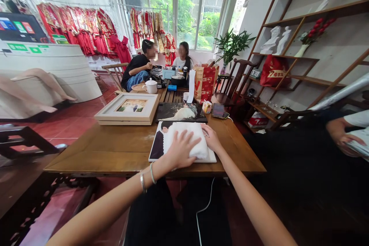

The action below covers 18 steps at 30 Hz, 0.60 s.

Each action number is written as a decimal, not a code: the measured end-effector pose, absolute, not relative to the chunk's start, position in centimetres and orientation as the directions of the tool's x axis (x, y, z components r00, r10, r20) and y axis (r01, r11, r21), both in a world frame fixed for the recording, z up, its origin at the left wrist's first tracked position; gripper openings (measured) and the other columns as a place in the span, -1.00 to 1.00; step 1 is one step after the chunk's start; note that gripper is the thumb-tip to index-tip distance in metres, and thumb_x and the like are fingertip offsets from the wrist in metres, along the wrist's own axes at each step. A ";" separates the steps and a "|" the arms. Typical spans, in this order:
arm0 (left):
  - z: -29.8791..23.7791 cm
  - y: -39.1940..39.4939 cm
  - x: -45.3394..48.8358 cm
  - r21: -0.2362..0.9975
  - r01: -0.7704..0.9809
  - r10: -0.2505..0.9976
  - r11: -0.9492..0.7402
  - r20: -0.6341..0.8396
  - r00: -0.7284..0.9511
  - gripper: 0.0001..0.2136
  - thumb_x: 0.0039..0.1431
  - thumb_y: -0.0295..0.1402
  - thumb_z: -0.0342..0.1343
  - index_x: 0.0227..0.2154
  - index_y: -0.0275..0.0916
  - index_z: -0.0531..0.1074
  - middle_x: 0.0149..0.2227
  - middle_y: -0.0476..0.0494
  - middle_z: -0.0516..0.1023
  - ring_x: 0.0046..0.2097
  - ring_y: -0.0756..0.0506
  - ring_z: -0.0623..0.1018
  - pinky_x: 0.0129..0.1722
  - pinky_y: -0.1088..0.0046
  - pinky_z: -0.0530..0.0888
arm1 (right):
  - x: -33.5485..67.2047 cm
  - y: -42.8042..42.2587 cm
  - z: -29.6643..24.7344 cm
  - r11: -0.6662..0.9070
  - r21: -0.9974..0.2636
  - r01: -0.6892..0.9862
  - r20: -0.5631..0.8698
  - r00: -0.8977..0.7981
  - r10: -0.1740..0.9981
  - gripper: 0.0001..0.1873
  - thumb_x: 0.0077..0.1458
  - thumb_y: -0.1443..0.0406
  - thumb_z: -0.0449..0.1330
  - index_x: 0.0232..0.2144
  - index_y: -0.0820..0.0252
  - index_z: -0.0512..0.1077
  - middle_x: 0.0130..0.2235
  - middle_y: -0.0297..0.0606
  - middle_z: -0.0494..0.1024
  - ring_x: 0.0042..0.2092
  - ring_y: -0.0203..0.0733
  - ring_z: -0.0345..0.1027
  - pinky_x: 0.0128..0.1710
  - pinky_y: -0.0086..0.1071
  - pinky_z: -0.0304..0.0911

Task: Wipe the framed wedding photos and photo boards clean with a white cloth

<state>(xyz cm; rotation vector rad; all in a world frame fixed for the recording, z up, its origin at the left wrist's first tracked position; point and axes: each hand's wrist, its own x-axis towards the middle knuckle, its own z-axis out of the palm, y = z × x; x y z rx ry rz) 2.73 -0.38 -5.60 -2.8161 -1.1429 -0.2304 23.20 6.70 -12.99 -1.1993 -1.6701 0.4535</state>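
Observation:
A folded white cloth (187,128), thick and fluffy, lies on a flat photo panel (157,147) that shows a person in a dark suit. My left hand (182,149) rests on top of the cloth with its fingers spread. At the cloth's right edge, my right hand (212,139) has its fingers bent around the side; part of its grip is hidden. Just beyond lies a dark photo panel (184,112) with a white gown in the picture. To the left, a pale picture frame (127,108) lies face up.
On the wooden table (115,146) stand a white teapot (150,85), a red paper bag (206,82), a small box (206,107) and a phone (219,111) with a white cable. Two people sit at the far end. Another person's hand (344,138) shows at right.

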 end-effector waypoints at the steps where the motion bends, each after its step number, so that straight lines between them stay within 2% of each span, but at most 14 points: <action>1: -5.4 0.8 2.8 -0.036 0.705 0.691 -0.708 0.170 0.703 -0.36 0.08 -0.10 0.06 0.23 -0.07 0.09 0.24 -0.29 0.15 0.23 -0.44 0.11 0.10 -0.21 0.07 | 23.2 6.7 -13.0 0.440 -0.747 0.499 0.498 -0.020 0.867 -0.61 -0.01 0.35 0.06 -0.12 0.17 0.50 0.03 -0.10 0.48 0.10 -0.02 0.30 0.17 -0.08 0.12; 5: -4.9 5.6 2.9 -0.064 0.701 0.686 -0.710 0.160 0.710 -0.42 0.12 -0.13 0.04 0.21 -0.09 0.14 0.22 -0.29 0.17 0.22 -0.41 0.14 0.09 -0.12 0.14 | 23.1 6.7 -12.9 0.460 -0.738 0.494 0.517 -0.025 0.856 -0.60 -0.02 0.38 0.06 -0.11 0.14 0.50 0.03 -0.14 0.48 0.11 -0.06 0.29 0.17 -0.11 0.12; 9: -4.8 7.8 2.8 -0.064 0.726 0.708 -0.685 0.181 0.683 -0.46 0.14 -0.13 0.02 0.18 -0.09 0.19 0.25 -0.28 0.12 0.26 -0.41 0.09 0.09 -0.05 0.19 | 23.0 6.5 -12.6 0.433 -0.725 0.535 0.505 -0.015 0.863 -0.61 0.01 0.36 0.04 -0.11 0.19 0.50 0.03 -0.07 0.48 0.11 -0.03 0.30 0.17 -0.08 0.12; 13: -4.6 6.5 2.2 -0.065 0.703 0.688 -0.708 0.163 0.708 -0.50 0.15 -0.18 -0.01 0.17 -0.12 0.22 0.26 -0.28 0.12 0.25 -0.42 0.09 0.08 -0.07 0.20 | 22.7 6.3 -12.3 0.407 -0.717 0.566 0.506 0.021 0.862 -0.60 -0.01 0.35 0.05 -0.11 0.22 0.50 0.01 -0.05 0.49 0.09 -0.01 0.32 0.16 -0.07 0.14; 18: -4.8 1.5 0.4 -0.018 0.689 0.680 -0.725 0.141 0.719 -0.46 0.08 -0.23 0.05 0.18 -0.07 0.21 0.30 -0.25 0.06 0.29 -0.42 0.01 0.13 -0.13 0.10 | 22.5 6.2 -12.4 0.391 -0.726 0.566 0.506 0.054 0.861 -0.64 -0.02 0.35 0.07 -0.16 0.19 0.52 -0.02 -0.09 0.52 0.07 -0.03 0.34 0.15 -0.08 0.17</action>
